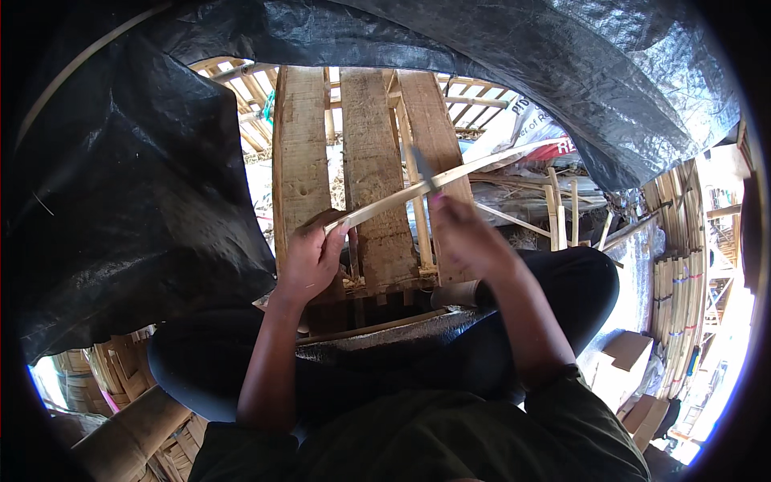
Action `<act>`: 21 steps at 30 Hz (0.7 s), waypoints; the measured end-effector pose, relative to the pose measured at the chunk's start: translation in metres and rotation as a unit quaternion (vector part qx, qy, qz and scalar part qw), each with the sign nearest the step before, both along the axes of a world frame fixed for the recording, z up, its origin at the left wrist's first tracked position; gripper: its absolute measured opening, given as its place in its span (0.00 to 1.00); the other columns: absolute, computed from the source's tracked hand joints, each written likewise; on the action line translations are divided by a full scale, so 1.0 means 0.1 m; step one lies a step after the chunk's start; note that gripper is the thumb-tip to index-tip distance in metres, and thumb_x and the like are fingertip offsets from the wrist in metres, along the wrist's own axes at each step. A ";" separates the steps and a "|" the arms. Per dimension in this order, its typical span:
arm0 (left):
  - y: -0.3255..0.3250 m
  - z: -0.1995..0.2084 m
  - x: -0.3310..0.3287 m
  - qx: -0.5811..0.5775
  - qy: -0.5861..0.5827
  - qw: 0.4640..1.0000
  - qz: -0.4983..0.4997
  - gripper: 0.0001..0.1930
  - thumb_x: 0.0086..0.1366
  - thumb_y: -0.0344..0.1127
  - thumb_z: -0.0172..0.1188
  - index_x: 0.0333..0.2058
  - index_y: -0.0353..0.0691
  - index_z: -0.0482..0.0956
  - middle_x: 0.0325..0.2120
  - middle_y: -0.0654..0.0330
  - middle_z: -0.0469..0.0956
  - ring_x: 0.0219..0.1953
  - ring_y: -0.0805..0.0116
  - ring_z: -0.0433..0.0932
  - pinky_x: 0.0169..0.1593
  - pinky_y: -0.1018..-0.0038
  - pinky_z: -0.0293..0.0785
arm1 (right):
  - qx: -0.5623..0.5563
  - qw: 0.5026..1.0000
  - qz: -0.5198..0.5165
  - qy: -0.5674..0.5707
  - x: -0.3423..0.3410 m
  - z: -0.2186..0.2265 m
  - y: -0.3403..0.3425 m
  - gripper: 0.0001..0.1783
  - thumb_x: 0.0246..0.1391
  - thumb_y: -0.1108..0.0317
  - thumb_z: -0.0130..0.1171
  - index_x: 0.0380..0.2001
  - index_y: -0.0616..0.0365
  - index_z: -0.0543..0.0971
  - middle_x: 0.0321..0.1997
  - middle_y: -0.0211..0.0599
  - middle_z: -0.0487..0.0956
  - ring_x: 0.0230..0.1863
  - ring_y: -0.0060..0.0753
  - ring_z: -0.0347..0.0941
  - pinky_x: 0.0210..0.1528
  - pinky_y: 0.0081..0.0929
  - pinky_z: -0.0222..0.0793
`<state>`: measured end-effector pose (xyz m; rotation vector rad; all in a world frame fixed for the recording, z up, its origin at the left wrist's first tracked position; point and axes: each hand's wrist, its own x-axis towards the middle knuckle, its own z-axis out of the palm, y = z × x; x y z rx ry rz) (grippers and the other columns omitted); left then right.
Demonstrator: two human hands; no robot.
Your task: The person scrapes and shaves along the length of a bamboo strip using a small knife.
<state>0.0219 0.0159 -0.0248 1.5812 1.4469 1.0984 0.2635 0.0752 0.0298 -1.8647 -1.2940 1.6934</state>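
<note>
A long pale strip, apparently bamboo [385, 206], slants up from lower left to upper right in front of me, its far part bending slightly. My left hand [311, 255] is closed around its near end, thumb on top. In my right hand [467, 234] is a knife, gripped by a handle mostly hidden in the fist. Its dark blade [422, 166] points up and away, crossing the strip near mid-length; the blade seems to touch it. Both hands are above wooden planks [368, 145] that run away from me side by side.
Black plastic sheeting [136, 161] hangs at the left and across the top. To the right are upright bamboo sticks [560, 213], a red-and-white printed sack [554, 143], bundled slats [681, 313] and a cardboard box [628, 352]. A thick bamboo pole [132, 434] lies at lower left.
</note>
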 end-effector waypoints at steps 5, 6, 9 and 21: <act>-0.02 -0.03 -0.05 -0.050 -0.010 0.999 0.005 0.15 0.75 0.39 0.50 0.41 0.33 0.79 0.17 0.59 0.67 0.19 0.73 0.66 0.25 0.72 0.63 | 0.073 0.993 0.004 -0.089 0.04 -0.02 0.19 0.21 0.72 0.55 0.42 0.27 0.56 0.70 0.15 0.22 0.64 0.13 0.17 0.58 0.13 0.24 0.50; -0.04 -0.04 -0.07 -0.053 -0.008 0.999 0.008 0.15 0.75 0.39 0.50 0.41 0.33 0.79 0.17 0.59 0.67 0.19 0.73 0.66 0.25 0.72 0.63 | 0.089 0.992 -0.046 -0.083 0.06 -0.01 0.26 0.21 0.72 0.55 0.41 0.28 0.57 0.71 0.13 0.23 0.63 0.11 0.17 0.57 0.13 0.25 0.52; 0.02 -0.02 0.00 -0.025 -0.004 1.000 -0.005 0.15 0.75 0.39 0.50 0.41 0.32 0.79 0.17 0.58 0.66 0.19 0.72 0.66 0.25 0.71 0.63 | 0.156 0.984 0.023 -0.084 -0.04 -0.22 0.13 0.22 0.71 0.59 0.40 0.30 0.65 0.75 0.17 0.35 0.71 0.17 0.25 0.69 0.16 0.30 0.62; -0.01 -0.07 -0.07 -0.066 -0.013 0.997 0.028 0.14 0.74 0.39 0.52 0.39 0.31 0.77 0.17 0.54 0.69 0.19 0.69 0.66 0.26 0.68 0.64 | 0.051 0.999 0.008 0.001 -0.29 -0.03 -0.01 0.21 0.71 0.48 0.42 0.29 0.51 0.67 0.15 0.20 0.62 0.11 0.15 0.54 0.10 0.25 0.51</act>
